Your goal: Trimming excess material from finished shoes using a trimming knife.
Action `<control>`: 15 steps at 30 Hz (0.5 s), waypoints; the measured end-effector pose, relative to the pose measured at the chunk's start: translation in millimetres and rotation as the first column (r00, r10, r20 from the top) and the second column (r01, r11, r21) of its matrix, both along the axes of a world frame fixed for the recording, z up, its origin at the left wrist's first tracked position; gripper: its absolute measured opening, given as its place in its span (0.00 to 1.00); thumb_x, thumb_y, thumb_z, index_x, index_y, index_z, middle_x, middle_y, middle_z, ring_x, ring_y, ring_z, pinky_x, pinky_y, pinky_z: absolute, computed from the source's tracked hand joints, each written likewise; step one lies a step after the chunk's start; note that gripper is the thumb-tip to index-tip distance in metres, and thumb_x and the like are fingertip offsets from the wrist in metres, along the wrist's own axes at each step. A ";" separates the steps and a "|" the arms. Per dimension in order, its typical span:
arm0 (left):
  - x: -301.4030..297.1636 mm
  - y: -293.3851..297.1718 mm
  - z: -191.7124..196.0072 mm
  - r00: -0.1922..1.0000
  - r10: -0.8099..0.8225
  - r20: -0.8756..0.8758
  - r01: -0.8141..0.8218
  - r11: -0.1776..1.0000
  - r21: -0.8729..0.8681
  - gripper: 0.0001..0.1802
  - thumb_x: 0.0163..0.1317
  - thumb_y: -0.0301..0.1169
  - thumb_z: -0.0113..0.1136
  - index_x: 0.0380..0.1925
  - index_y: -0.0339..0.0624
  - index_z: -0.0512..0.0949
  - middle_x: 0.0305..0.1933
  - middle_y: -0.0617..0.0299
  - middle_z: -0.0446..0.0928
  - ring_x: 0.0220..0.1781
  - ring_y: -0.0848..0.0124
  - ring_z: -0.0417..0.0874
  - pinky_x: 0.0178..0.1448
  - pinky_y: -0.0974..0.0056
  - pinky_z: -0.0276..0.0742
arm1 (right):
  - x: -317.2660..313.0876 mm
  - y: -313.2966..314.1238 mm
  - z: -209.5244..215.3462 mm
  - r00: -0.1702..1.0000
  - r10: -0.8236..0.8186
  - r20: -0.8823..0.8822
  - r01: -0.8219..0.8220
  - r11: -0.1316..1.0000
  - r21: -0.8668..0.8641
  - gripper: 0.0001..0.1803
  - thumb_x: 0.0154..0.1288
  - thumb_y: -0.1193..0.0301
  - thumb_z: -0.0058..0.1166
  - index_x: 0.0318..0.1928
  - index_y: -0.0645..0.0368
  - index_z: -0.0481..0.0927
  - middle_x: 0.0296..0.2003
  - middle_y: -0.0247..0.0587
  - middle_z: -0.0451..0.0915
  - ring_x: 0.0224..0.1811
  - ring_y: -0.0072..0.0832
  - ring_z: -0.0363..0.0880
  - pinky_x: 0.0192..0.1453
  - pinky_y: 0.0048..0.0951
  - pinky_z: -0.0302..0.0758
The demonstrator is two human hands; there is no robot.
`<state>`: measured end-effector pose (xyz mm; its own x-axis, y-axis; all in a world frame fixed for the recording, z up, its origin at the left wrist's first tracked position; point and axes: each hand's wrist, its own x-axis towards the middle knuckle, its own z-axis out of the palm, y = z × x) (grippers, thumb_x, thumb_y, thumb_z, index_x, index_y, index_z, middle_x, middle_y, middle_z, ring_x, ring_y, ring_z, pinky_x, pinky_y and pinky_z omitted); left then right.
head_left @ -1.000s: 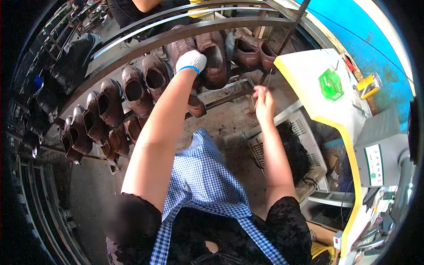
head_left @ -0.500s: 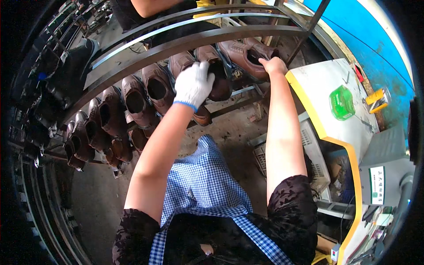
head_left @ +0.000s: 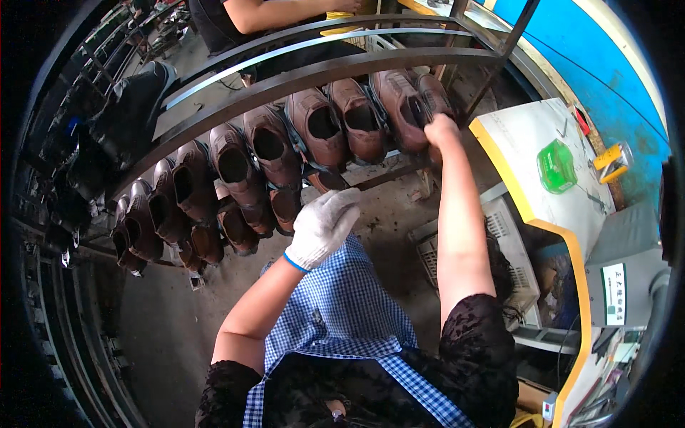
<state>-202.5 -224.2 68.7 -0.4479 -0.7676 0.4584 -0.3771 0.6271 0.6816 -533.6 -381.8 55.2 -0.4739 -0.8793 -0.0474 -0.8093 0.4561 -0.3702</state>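
At the right end of a metal rack, my bare right hand (head_left: pixel 443 131) grips the heel end of a brown leather shoe (head_left: pixel 432 93). A second brown lace-up shoe (head_left: pixel 397 96) stands close beside it on the left. My left hand (head_left: pixel 325 225), in a white knitted glove with a blue cuff, hangs in front of the rack above my checked apron (head_left: pixel 335 299). Its fingers are curled together, with nothing seen in them, and it is apart from the shoes. Several more brown shoes (head_left: pixel 314 118) line the rack leftward, heels toward me.
The rack's metal rail (head_left: pixel 335 69) runs across above the shoes, with more shoes on a lower level. At right stands a white table (head_left: pixel 524 135) with a yellow edge, bearing a green container (head_left: pixel 556 166). A plastic crate (head_left: pixel 510 235) sits below. Another person's arm (head_left: pixel 278 14) shows beyond the rack.
My left hand has come off the shoes and moved down toward me. The shoes at the right end now stand straighter and side by side, with my right hand still at the last one.
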 end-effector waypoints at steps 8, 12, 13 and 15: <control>14.6 46.4 -21.6 0.935 0.056 -0.349 0.205 0.719 0.664 0.31 0.66 0.35 0.63 0.65 0.35 0.66 0.58 0.56 0.75 0.59 0.69 0.75 0.65 0.64 0.69 | 48.9 217.6 -98.8 0.999 -0.018 0.032 0.028 0.938 -0.345 0.16 0.64 0.62 0.55 0.32 0.65 0.79 0.28 0.62 0.79 0.36 0.59 0.79 0.43 0.55 0.73; 19.7 60.3 -45.8 0.824 0.170 -0.541 0.253 0.743 0.620 0.42 0.61 0.36 0.69 0.70 0.37 0.58 0.65 0.53 0.69 0.65 0.65 0.71 0.68 0.61 0.68 | 83.3 312.1 -89.7 0.992 0.087 -0.086 -0.112 0.929 -0.352 0.13 0.64 0.65 0.57 0.30 0.64 0.78 0.19 0.56 0.77 0.24 0.56 0.77 0.30 0.52 0.72; 24.7 63.4 -46.3 0.802 0.177 -0.571 0.249 0.769 0.588 0.44 0.59 0.36 0.70 0.71 0.37 0.57 0.67 0.53 0.66 0.67 0.66 0.70 0.69 0.60 0.67 | 93.4 327.7 -78.6 0.986 0.135 -0.098 -0.162 0.914 -0.371 0.11 0.64 0.66 0.58 0.32 0.62 0.80 0.18 0.55 0.76 0.21 0.55 0.77 0.27 0.51 0.71; 34.5 69.8 -39.2 0.803 0.193 -0.564 0.162 0.840 0.519 0.45 0.58 0.38 0.71 0.71 0.36 0.58 0.69 0.53 0.65 0.68 0.65 0.68 0.71 0.60 0.63 | 98.2 354.3 -73.0 0.959 0.269 -0.093 -0.284 0.876 -0.391 0.07 0.61 0.70 0.57 0.36 0.61 0.82 0.20 0.56 0.77 0.22 0.54 0.77 0.28 0.52 0.71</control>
<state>-168.0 -154.4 29.5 -0.2208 -0.9639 0.1491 0.1901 0.1074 0.9759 -435.5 -27.5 -17.8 -0.2038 -0.9164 0.3446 -0.8963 0.0330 -0.4422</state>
